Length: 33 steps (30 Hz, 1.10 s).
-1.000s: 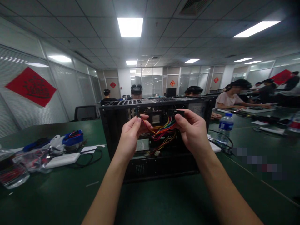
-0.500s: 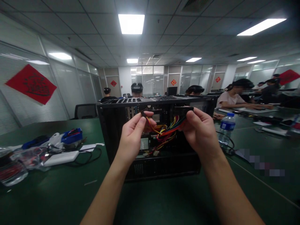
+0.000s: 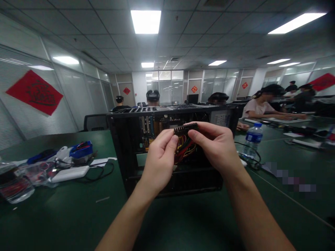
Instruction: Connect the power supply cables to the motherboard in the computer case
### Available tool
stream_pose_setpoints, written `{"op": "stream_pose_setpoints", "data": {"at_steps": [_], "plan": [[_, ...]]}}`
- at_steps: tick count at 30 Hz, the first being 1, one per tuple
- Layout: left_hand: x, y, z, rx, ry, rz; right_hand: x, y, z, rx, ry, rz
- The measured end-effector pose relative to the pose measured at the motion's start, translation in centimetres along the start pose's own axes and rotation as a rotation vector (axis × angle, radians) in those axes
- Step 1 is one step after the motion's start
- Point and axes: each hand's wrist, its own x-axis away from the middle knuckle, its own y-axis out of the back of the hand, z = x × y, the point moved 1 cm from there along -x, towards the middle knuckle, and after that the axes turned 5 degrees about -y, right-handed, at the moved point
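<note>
A black computer case stands on the green table with its side open toward me. In front of its opening, both hands hold a long black multi-pin power connector with its row of sockets facing me. My left hand is closed, pinching the connector's left end between thumb and fingers. My right hand grips the longer right part, thumb on the near face. Red, yellow and black wires hang from it into the case. A motherboard with slots shows behind; my hands hide the rest.
A water bottle and a black cable stand at right. Plastic bags, a white box, a blue pouch and a clear jar lie at left. Other people sit around the tables.
My left hand has moved right with its small connector, which now sits side by side with the larger one. My right hand has shifted slightly left, turning the connector's socket side toward me.
</note>
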Motion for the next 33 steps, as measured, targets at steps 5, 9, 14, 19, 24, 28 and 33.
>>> {"op": "stream_pose_setpoints", "data": {"at_steps": [5,9,14,19,24,28,33], "plan": [[0.1,-0.5,0.8,0.011,0.005,-0.035,-0.2,-0.1,-1.4,-0.093,-0.056,-0.009],[-0.2,-0.2,1.8,0.018,0.028,-0.011,-0.4,-1.0,-2.5,-0.142,-0.085,-0.042],[-0.4,0.3,2.5,-0.131,-0.006,-0.021,0.0,-3.2,-3.7,-0.175,-0.079,-0.197],[-0.2,-0.2,2.3,-0.384,-0.151,-0.045,0.6,-4.6,-3.8,-0.195,-0.061,-0.248],[-0.1,0.1,2.3,-0.376,-0.131,0.001,0.9,-4.6,-3.0,-0.066,0.003,-0.254],[-0.4,1.8,2.8,-0.380,-0.050,0.001,0.5,-4.5,-3.3,0.034,0.076,-0.075],[-1.1,3.6,4.2,-0.414,0.055,-0.127,-0.8,-3.9,-6.2,0.076,0.014,0.019]]}}
